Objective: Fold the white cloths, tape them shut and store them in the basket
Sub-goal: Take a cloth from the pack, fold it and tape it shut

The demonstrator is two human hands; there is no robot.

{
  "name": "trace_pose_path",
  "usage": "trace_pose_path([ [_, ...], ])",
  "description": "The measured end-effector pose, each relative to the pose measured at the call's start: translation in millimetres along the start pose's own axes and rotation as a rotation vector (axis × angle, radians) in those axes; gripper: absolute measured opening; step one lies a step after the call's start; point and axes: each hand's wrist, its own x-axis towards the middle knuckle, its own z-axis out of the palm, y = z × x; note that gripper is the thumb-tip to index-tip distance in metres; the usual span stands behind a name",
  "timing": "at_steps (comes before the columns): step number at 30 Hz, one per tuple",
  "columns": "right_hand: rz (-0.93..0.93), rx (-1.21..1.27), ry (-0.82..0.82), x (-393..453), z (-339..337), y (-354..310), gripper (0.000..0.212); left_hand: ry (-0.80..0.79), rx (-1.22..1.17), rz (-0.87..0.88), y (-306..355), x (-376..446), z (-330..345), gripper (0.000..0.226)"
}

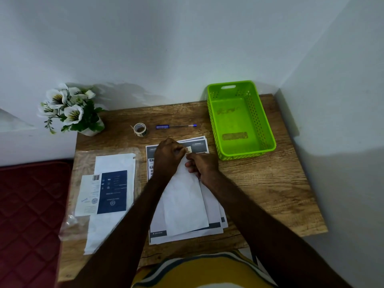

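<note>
Both hands meet at the far end of the folded white cloth [185,198], which lies on a stack of printed papers [209,229] in the middle of the desk [270,190]. My left hand [167,157] is curled, and its fingertips pinch a small bit of tape [188,150] right at the top edge of the cloth. My right hand [202,166] is curled too, touching the cloth just below the tape; it seems to hold the fold down, but I cannot tell how tight. I think the step now is sticking the tape on. To do it well, I would keep the fold flat with the right hand, lay the tape half on the flap and half on the layer under it, then rub it down so it grips. The tape should not catch the papers below. The tape roll [140,129] sits near the back of the desk beside a blue pen [176,126]. The green basket [268,129] waits at the right with no cloth in it. More white cloth lies in a clear bag [81,163] on the left.
</note>
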Motion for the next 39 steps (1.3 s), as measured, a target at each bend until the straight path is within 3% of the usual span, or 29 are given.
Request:
trace_pose_path([
  [26,-0.034,-0.086,0.047,-4.7,0.3,-5.7,0.023,0.032,-0.069,-0.044,1.5,-0.7,1.6,0.014],
  [36,-0.048,-0.117,0.035,2.5,-0.9,-0.4,0.037,-0.051,-0.138,-0.150,-2.0,20.5,-3.7,0.004],
  [39,-0.045,-0.109,0.062,-1.3,-3.2,-0.1,0.026,-0.048,-0.135,-0.140,-2.4,23.7,-5.2,0.003],
])
